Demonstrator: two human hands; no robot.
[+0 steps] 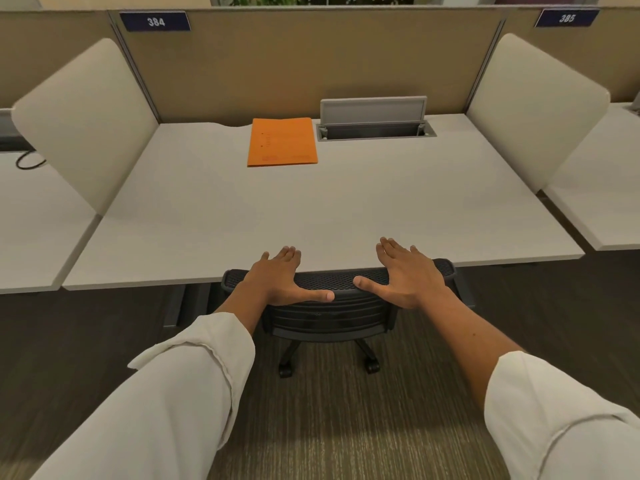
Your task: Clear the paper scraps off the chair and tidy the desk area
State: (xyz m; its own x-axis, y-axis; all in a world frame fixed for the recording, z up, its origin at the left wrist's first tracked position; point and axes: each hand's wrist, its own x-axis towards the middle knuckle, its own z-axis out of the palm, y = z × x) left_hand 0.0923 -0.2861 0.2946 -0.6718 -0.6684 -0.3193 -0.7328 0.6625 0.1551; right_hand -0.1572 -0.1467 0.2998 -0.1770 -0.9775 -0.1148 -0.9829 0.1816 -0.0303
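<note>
A black mesh office chair (329, 306) stands pushed in under the white desk (242, 209), only its backrest and wheeled base showing. My left hand (280, 278) lies flat on the top left of the backrest, fingers spread. My right hand (405, 271) lies flat on the top right of it, fingers also spread. Neither hand holds anything. An orange folder (282, 142) lies on the desk near the back, left of centre. The chair seat is hidden under the desk, and no paper scraps show.
A grey cable hatch (374, 119) stands open at the back of the desk, right of the folder. Cream side dividers (86, 119) (533, 105) flank the desk, with a tan back panel (311, 64). Neighbouring desks lie left and right. Striped carpet (346, 427) covers the floor.
</note>
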